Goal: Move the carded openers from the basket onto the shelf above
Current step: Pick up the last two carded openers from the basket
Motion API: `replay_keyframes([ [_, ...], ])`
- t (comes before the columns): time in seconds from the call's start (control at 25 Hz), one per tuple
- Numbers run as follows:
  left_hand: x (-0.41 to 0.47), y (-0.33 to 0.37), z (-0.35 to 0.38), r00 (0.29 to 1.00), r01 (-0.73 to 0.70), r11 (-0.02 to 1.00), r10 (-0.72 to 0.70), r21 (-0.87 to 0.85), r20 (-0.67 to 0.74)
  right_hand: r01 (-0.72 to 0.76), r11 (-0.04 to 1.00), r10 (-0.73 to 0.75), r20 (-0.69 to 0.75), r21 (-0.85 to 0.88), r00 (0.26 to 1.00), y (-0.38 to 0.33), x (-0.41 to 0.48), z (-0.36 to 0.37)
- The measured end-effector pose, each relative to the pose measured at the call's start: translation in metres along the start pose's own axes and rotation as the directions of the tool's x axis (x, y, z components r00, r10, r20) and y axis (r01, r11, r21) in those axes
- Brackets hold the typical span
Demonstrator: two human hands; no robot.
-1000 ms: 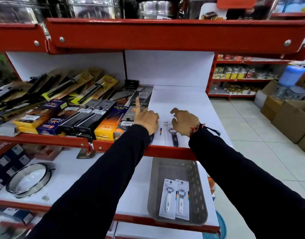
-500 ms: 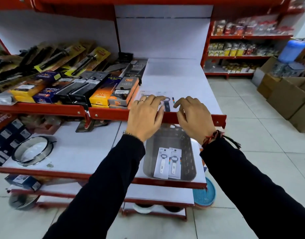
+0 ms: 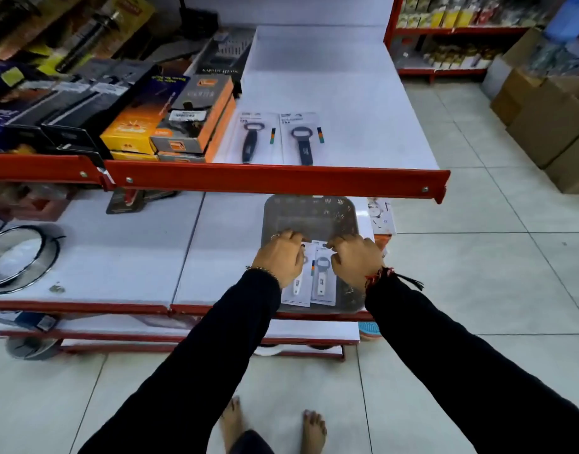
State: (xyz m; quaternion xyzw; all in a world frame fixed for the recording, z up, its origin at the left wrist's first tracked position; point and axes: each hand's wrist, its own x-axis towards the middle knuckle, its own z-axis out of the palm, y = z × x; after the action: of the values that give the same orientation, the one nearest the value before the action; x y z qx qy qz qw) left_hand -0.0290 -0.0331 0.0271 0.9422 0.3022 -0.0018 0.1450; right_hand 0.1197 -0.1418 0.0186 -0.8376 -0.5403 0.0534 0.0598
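Note:
A grey plastic basket stands on the lower shelf. Two white carded openers lie side by side in it, one on the left and one on the right. My left hand is curled over the top edge of the left card. The fingers of my right hand are pinched at the top edge of the right card. Both cards lie flat on the basket floor. On the white shelf above, two dark-handled carded openers lie next to each other behind the red front rail.
Boxed kitchen tools fill the upper shelf left of the openers. A round metal sieve lies at the far left of the lower shelf. Cardboard boxes stand on the tiled floor to the right. My bare feet show below.
Both hands came off the upper shelf, passed its red rail and dropped into the basket onto the two white cards. The view tilted downward. The two dark openers stay on the upper shelf.

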Motion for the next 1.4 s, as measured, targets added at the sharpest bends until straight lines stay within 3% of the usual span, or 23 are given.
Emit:
replay_keyframes([
  [0.28, 0.076, -0.027, 0.051, 0.951, 0.033, 0.998, -0.05, 0.062, 0.305, -0.033, 0.982, 0.064, 0.159, -0.187, 0.985, 0.006, 0.059, 0.065],
  [0.44, 0.09, -0.035, 0.063, 0.949, 0.017, 0.994, -0.05, 0.106, 0.312, -0.045, 0.986, 0.077, 0.202, -0.159, 0.976, 0.005, 0.07, 0.073],
  [0.56, 0.092, -0.038, 0.061, 0.957, 0.048, 0.99, -0.084, 0.132, 0.278, -0.044, 0.986, 0.08, 0.224, -0.159, 0.971, 0.004, 0.074, 0.075],
  [0.76, 0.086, -0.041, 0.044, 0.976, 0.06, 0.992, -0.083, 0.115, 0.203, -0.026, 0.996, 0.037, 0.129, -0.083, 0.991, 0.005, 0.076, 0.064],
  [0.92, 0.065, -0.031, 0.02, 0.986, 0.087, 0.996, -0.088, 0.015, 0.138, -0.028, 0.999, 0.028, 0.018, 0.019, 0.999, -0.002, 0.062, 0.044],
  [1.2, 0.0, -0.013, -0.029, 0.991, 0.093, 0.996, -0.093, -0.008, -0.091, 0.015, 1.0, -0.014, -0.162, 0.008, 0.987, -0.014, 0.008, -0.023],
  [1.4, -0.045, 0.009, -0.077, 0.974, 0.077, 0.997, -0.081, -0.027, -0.21, 0.096, 0.994, -0.107, -0.341, -0.049, 0.934, -0.019, -0.037, -0.077],
])
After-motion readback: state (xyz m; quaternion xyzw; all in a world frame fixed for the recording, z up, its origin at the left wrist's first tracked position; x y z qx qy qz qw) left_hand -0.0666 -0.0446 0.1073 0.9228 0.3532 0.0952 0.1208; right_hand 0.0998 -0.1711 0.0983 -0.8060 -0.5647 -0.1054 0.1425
